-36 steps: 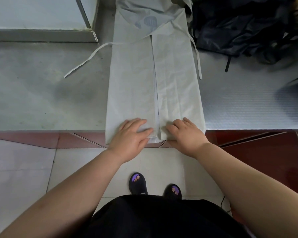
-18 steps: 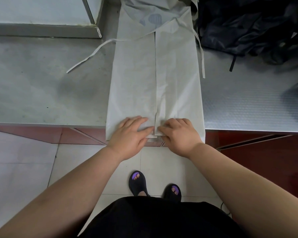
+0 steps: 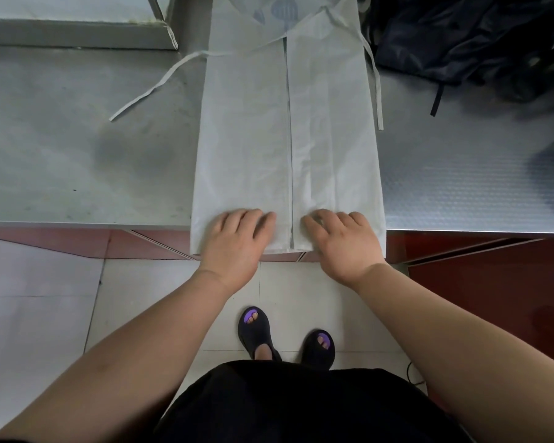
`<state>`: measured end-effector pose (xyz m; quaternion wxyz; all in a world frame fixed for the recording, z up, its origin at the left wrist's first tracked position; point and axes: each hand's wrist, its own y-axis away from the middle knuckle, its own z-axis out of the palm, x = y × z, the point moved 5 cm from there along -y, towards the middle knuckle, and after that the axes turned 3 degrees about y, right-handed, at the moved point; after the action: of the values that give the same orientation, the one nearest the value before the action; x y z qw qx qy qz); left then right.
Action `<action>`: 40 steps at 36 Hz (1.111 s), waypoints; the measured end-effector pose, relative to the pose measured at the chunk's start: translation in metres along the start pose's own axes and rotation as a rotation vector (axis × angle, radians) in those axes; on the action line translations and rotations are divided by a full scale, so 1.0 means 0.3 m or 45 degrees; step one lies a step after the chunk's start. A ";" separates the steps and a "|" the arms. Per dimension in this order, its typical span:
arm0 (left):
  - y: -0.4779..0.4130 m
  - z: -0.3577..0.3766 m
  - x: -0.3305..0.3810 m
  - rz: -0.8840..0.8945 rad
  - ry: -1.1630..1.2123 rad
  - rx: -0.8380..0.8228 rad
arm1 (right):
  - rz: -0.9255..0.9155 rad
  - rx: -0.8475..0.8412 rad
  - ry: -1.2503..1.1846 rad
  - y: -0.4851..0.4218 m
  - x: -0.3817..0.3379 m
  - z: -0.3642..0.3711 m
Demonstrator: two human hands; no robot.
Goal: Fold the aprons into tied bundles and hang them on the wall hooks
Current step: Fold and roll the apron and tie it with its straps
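A dull grey worktop (image 3: 77,139) fills the left of the scene, and on the right it gives way to a shiny embossed metal surface (image 3: 461,187). A pale framed panel (image 3: 77,14) sits at the far left. Below the near edge, red-brown panels (image 3: 493,282) meet pale floor tiles (image 3: 160,298). Soft, even light falls throughout.

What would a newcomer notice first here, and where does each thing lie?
A long white apron, folded into a narrow strip, runs down the middle of the grey table. The left hand and right hand rest on its near end, at the table's edge. A dark heap of fabric sits at the far right, and a white tie trails left.
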<state>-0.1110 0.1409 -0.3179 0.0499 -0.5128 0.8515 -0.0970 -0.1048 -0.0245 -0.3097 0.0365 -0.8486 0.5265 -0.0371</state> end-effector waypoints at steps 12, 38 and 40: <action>-0.085 -0.096 -0.036 -0.139 0.459 -0.363 | 0.046 -0.415 -0.278 -0.033 0.011 -0.043; -0.382 -0.117 -0.109 0.033 -0.071 -0.684 | 0.573 -0.909 -0.320 -0.294 0.131 -0.066; -0.367 -0.124 -0.042 0.296 -0.125 -0.587 | 0.590 -0.902 -0.342 -0.293 0.129 -0.065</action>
<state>-0.0167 0.1061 -0.2580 -0.0161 -0.4135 0.9009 0.1309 -0.0112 -0.0207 -0.2804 -0.1812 -0.6657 0.6736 0.2652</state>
